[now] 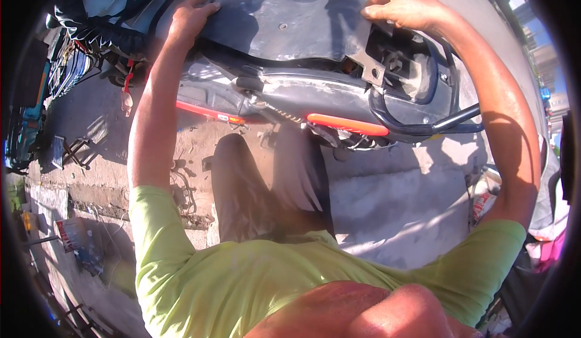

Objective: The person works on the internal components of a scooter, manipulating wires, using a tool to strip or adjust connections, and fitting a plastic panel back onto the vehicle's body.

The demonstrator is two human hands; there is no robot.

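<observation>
Stretching up from a lime-green shirt at six o'clock, two bare arms bow around dark trousers toward a motorcycle. Out at eight o'clock a red-and-white packet lies on the ground, its contents not showing. Along the bike's near flank runs an orange-red strip, with a black tube rail curving off toward three o'clock. At two o'clock the tail well gapes; fittings sit inside, though shade makes it hard to say which, and a grey metal bracket stands at its left edge.

Beyond, at twelve o'clock, the black seat cover lies across the bike's top. It looks light and bendy, its dusty face perhaps a little slick; the edges at either end should give a surer hold than the flat middle. The right hand, at one o'clock, pinches the far right corner between thumb and fingers. The left hand, at eleven, rests by the left end; whether it grips, I cannot tell.
</observation>
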